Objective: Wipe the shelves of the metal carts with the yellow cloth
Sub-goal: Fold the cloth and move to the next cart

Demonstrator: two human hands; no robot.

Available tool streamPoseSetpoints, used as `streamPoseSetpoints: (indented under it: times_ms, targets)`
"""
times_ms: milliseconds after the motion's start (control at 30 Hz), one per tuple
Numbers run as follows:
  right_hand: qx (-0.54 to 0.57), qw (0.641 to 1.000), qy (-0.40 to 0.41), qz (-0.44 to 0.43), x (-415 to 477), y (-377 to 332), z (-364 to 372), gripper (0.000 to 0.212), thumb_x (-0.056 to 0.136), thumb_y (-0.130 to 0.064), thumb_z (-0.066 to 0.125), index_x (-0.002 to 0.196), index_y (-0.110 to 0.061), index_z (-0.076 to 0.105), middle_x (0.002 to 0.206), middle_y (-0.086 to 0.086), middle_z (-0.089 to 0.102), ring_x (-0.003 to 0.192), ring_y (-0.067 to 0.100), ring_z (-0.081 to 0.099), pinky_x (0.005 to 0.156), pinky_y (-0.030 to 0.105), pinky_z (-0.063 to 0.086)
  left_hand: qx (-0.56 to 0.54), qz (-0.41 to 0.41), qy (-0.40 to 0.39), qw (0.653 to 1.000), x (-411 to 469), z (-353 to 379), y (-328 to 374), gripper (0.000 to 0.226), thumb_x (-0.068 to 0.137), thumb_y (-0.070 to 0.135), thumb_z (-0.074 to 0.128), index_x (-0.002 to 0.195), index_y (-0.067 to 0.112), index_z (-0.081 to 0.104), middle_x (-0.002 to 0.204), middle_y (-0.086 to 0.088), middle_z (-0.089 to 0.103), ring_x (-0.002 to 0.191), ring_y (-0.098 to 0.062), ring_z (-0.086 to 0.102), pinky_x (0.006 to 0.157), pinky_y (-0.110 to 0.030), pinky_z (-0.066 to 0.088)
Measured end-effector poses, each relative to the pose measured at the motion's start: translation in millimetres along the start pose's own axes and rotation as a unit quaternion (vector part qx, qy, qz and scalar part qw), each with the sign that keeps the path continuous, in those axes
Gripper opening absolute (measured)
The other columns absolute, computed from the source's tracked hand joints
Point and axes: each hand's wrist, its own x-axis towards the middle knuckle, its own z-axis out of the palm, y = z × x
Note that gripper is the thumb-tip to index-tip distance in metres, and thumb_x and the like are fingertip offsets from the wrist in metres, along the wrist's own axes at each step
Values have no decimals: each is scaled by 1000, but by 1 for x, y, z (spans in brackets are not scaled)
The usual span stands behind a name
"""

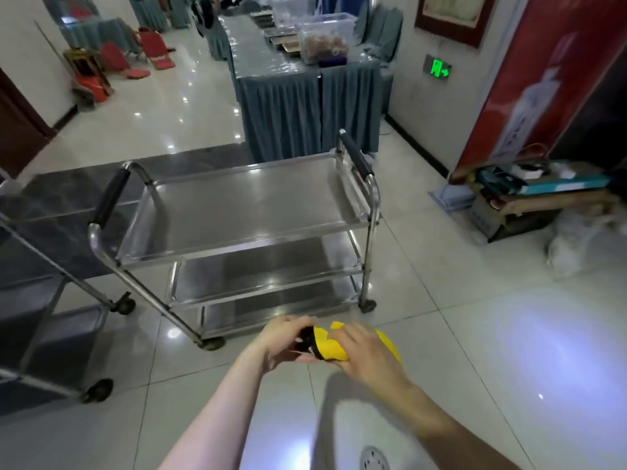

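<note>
A three-shelf metal cart (pixel 258 212) on castors stands on the tiled floor in front of me, its shelves bare and shiny. Part of a second metal cart (pixel 40 300) shows at the left edge. Both my hands meet over the floor, below the cart's near side. My left hand (pixel 285 340) grips the dark end of a yellow cloth (pixel 330 346). My right hand (pixel 364 354) lies over the cloth's right part, fingers curled round it and hiding much of it.
A long table with a grey-blue skirt (pixel 305 106) holds clear plastic bins behind the cart. Cardboard boxes (pixel 529 205) and a red banner (pixel 543 79) sit by the right wall. Red chairs (pixel 135 59) lie at the far left. A floor drain (pixel 375 459) is near my feet.
</note>
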Motion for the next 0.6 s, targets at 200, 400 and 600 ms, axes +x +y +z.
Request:
streamPoseSetpoints:
  times_ms: [200,400,600]
  targets:
    - [106,991,-50,68,-61,107,-53,86,76,-69,79,147,-31,50,145,-6,49,135,16,46,111,32,43,137,123,92,979,36,130,57,8,87,0,82,94,1,83,89,-13,79,79,-21,71,71,-34,60]
    - [132,971,-56,190,-88,264,-115,50,100,-48,69,142,-23,56,145,-6,46,127,16,57,107,31,46,329,209,62,919,95,250,99,15,76,9,90,86,16,83,86,2,81,82,-16,76,77,-30,61]
    - [132,964,-76,218,-41,381,-170,87,89,-45,81,161,-25,35,158,-6,39,142,18,45,113,41,46,292,248,60,922,140,309,161,32,71,-14,74,88,13,76,88,-3,81,87,-26,79,82,-47,65]
